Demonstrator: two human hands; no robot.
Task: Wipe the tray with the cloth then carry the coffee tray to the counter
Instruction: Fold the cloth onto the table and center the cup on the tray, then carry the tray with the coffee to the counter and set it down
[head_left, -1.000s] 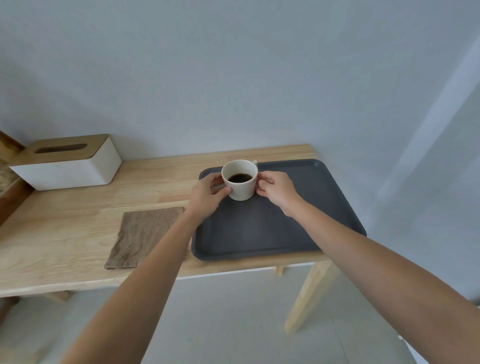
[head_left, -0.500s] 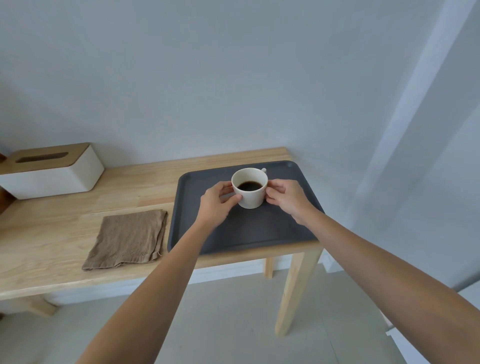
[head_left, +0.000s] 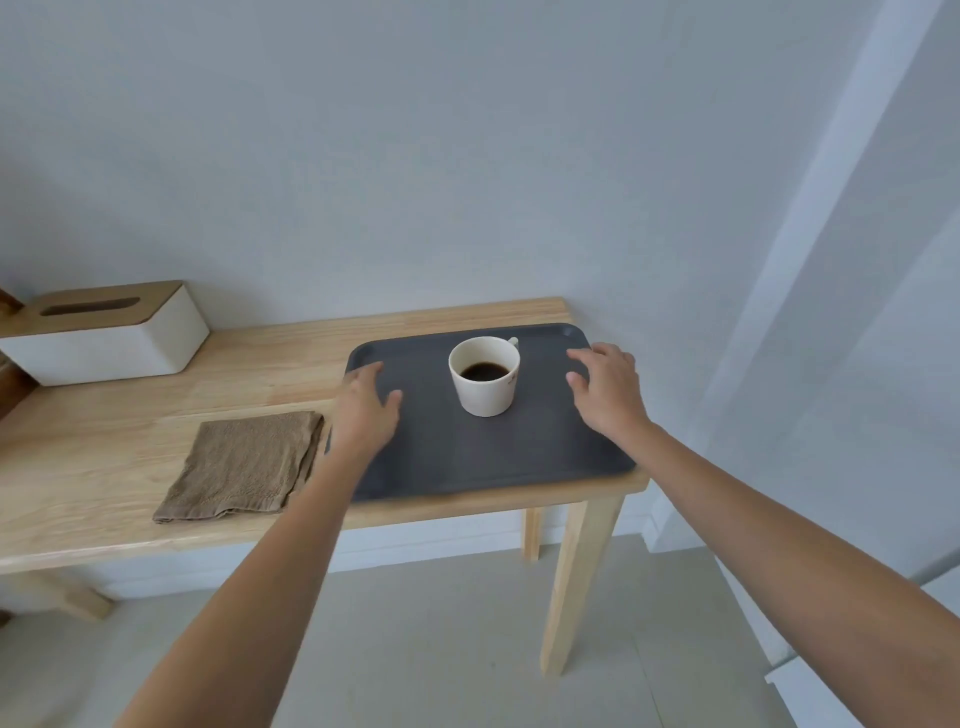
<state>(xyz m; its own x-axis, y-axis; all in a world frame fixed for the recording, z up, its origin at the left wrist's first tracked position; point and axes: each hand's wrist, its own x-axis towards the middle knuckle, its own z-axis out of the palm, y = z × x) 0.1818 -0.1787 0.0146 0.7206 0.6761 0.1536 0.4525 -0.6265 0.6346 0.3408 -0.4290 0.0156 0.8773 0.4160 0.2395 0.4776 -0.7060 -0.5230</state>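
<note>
A dark grey tray (head_left: 467, 457) lies at the right end of a wooden table. A white cup (head_left: 484, 382) of black coffee stands upright on its far half. My left hand (head_left: 363, 410) hovers over the tray's left side, fingers spread, holding nothing. Over the right side, my right hand (head_left: 605, 387) is also open and apart from the cup. A folded brown cloth (head_left: 241, 465) lies flat on the table just left of the tray.
The wooden table (head_left: 130, 415) stands against a pale wall, its right edge close beside the tray. A white tissue box (head_left: 104, 335) with a wooden lid sits at the back left. Below the table is light floor.
Both hands let go of the cup and moved outward, the left toward the tray's left side, the right toward its right side. The cup now stands alone on the tray.
</note>
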